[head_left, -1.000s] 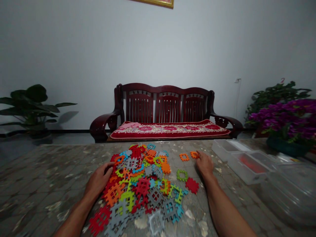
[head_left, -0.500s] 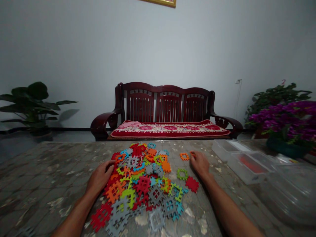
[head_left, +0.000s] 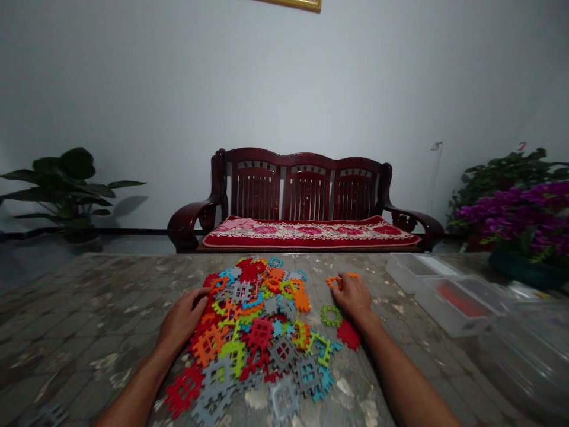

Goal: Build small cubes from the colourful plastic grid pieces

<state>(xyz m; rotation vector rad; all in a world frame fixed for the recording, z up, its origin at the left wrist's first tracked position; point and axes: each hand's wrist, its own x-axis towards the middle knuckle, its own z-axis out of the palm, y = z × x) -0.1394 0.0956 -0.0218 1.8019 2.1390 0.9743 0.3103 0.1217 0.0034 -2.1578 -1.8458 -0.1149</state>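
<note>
Two hands [head_left: 184, 317] [head_left: 354, 298], one tile heap [head_left: 260, 332] — one bench [head_left: 306, 160], three plants [head_left: 77, 163] [head_left: 511, 172] [head_left: 524, 219], one frame [head_left: 306, 5]

Left hand [head_left: 184, 315] thumb parted, right hand [head_left: 354, 298] palm-down

Bench [head_left: 111, 332], grey tile-patterned top: heap of multicoloured toothed pieces [head_left: 260, 332]; one green frame [head_left: 324, 315]; one red square [head_left: 348, 335]; translucent boxes [head_left: 438, 308], right.

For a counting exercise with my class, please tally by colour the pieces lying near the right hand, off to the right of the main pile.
Orange pieces: 2, both partly covered by the right hand
Green frame: 1
Red square: 1
Total: 4
</note>
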